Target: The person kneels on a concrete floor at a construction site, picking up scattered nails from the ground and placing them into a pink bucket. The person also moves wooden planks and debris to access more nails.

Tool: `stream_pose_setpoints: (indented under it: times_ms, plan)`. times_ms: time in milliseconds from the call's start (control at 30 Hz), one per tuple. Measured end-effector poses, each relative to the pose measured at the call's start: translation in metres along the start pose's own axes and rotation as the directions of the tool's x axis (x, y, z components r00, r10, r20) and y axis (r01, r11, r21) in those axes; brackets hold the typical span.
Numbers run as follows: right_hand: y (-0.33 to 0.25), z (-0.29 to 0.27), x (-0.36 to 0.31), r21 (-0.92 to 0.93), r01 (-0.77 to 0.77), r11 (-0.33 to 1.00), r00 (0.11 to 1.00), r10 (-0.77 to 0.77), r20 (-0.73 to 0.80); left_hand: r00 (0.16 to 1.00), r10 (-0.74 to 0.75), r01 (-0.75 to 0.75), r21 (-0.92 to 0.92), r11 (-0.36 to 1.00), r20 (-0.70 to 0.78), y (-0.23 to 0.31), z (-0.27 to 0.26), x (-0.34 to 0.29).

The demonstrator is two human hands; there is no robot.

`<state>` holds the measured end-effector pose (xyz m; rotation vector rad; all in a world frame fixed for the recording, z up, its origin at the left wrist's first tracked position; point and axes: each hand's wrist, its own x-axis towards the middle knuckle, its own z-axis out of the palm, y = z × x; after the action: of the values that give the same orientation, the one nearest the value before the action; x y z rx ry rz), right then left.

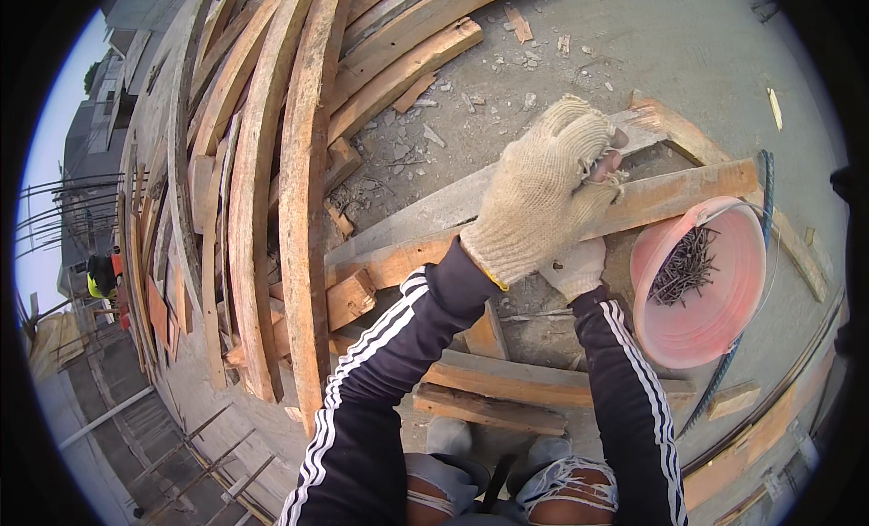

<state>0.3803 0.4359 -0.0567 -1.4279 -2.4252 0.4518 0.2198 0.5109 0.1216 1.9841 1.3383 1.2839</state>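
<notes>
Our left hand (543, 186), gloved in cream knit, is in front of a long, straight-sided brown wooden beam (670, 196). Its fingers are curled inward to a narrow gap, with bare fingertips (618, 139) showing; we cannot tell whether they pinch anything. Our right hand (579, 265), in matching pale knit, is mostly hidden beneath the left one, so we cannot tell how its fingers stand or whether they grip the beam.

The beam runs behind the left fingers and out to their right. A flat, weathered grey board (425, 209) lies beyond it. Right of both hands' fingers, a round pink plastic bucket (744, 295) holds a loose heap of thin dark nails (683, 268), with a ribbed blue-grey steel bar (768, 186) beside it.

To handle the beam well, we judge it best to steady it before putting force on it, keep bare fingertips off rough edges, and shift the left hand enough to see the right fingers.
</notes>
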Motion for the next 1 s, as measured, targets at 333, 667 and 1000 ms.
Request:
stream_pose_setpoints:
  times_ms: [333, 667, 1000]
  plan:
    - [0.000, 0.003, 0.003, -0.031, -0.013, 0.999, 1.000, 0.013, 0.011, 0.811, -0.583, 0.398, 0.765, 0.506, -0.037, -0.174, -0.122, -0.111]
    - [0.001, 0.005, 0.002, -0.018, -0.020, 1.000, 1.000, 0.020, 0.005, 0.699, -0.684, 0.659, 0.563, 0.500, -0.210, -0.173, -0.137, -0.114]
    - [0.002, 0.005, 0.002, -0.020, -0.022, 1.000, 1.000, 0.022, -0.011, 0.385, -0.807, 0.902, 0.366, 0.227, -0.447, -0.237, -0.182, -0.185]
